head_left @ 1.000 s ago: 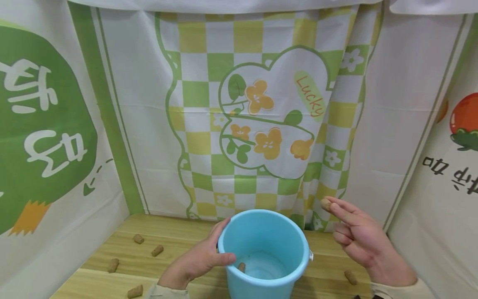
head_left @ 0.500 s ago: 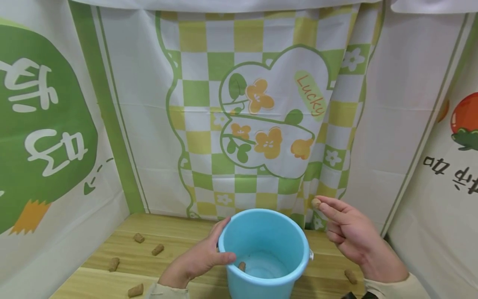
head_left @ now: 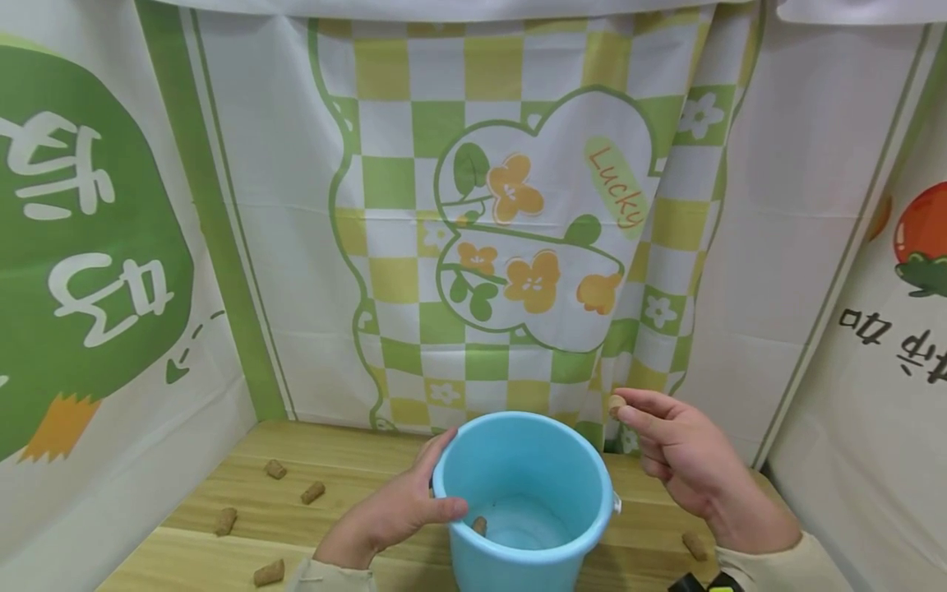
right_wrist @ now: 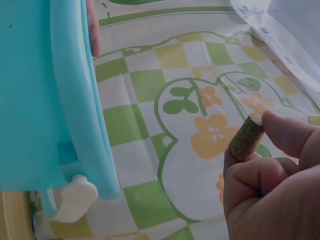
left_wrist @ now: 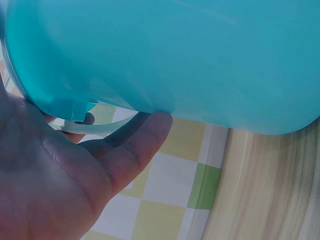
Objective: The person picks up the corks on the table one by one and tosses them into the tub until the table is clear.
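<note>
A light blue bucket [head_left: 521,493] stands upright at the front middle of the table. My left hand [head_left: 403,506] grips its left rim, thumb over the edge and fingers along the outer wall, as the left wrist view shows. Between thumb and fingers my right hand [head_left: 688,460] pinches a cork [right_wrist: 246,137], held up just beyond the bucket's right rim. Inside the bucket, another cork [head_left: 479,525] lies near the left wall.
Several loose corks lie on the wooden table [head_left: 355,448] at left, one cork [head_left: 269,573] nearest the front. Right of the bucket lies a cork [head_left: 694,545]. A checked cloth [head_left: 444,362] hangs behind. A white handle pivot [right_wrist: 77,195] juts from the bucket's side.
My right hand has moved left with the cork, closer to the bucket's rim. The left hand and the bucket have stayed in place.
</note>
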Motion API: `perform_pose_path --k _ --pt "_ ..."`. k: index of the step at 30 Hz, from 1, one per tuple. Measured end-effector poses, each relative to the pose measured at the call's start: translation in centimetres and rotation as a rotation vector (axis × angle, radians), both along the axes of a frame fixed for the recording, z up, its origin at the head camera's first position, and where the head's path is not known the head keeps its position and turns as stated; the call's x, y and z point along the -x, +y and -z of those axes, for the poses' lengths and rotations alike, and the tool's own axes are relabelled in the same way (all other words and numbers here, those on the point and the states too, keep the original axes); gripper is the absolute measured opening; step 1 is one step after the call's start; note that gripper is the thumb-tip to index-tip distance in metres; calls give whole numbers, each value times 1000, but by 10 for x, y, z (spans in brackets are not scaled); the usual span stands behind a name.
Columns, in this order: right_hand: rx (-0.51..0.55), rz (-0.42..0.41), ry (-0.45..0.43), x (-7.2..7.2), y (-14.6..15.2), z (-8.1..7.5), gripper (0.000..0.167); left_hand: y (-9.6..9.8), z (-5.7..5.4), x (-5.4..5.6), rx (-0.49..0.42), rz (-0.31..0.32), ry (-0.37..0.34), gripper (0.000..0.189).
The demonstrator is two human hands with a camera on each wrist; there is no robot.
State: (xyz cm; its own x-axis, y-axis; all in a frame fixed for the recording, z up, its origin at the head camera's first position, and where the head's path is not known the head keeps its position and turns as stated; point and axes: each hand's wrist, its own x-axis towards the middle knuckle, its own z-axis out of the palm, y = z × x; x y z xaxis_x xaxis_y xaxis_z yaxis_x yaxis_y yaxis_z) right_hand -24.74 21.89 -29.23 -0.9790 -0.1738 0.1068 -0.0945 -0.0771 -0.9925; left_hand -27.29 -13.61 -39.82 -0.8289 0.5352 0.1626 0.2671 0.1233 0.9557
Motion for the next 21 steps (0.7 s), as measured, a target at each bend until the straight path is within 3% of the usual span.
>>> perform_pose_path --k 16,21 --pt "-32 2 -7 0 -7 1 26 0 0 1 16 -11 -11 110" --pt "-69 -15 -14 -1 -9 4 43 0 0 1 6 -4 -22 109"
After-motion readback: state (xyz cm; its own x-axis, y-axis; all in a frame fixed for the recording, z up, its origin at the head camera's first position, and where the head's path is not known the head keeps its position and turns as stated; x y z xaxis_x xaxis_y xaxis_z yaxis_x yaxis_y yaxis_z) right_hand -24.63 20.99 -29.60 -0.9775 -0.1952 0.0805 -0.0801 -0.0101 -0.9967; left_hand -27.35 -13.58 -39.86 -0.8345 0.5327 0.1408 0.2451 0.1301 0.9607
